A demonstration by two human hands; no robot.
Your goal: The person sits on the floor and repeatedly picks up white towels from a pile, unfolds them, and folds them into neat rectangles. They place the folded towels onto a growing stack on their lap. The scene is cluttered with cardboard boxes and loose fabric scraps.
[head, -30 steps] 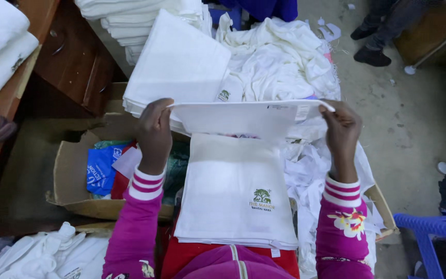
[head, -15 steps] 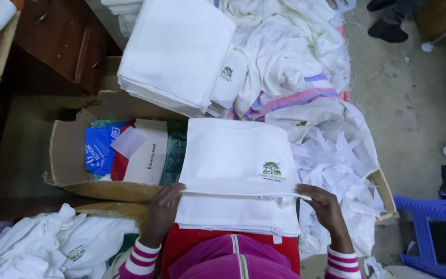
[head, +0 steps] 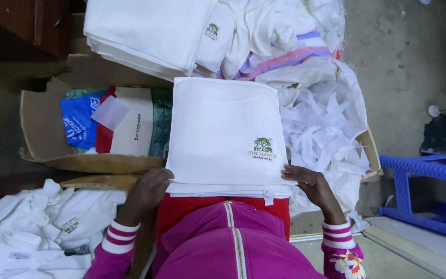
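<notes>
A stack of folded white cloths (head: 218,129) with a small green tree logo lies on my lap, over a red garment (head: 192,206). My left hand (head: 148,191) grips the stack's near left corner, fingers curled under the edge. My right hand (head: 308,183) rests on the near right corner, fingertips on the top cloth beside the logo. The top cloth lies flat and square on the pile.
A taller pile of folded white cloths (head: 145,31) sits ahead. An open cardboard box (head: 42,134) with blue, red and green items is at the left. Loose white cloths (head: 32,227) lie lower left, white scraps (head: 321,124) to the right, a blue plastic stool (head: 429,186) far right.
The cloth I held stretched out in the air has been folded down and laid flat on the lap stack. Both hands dropped to the stack's near corners.
</notes>
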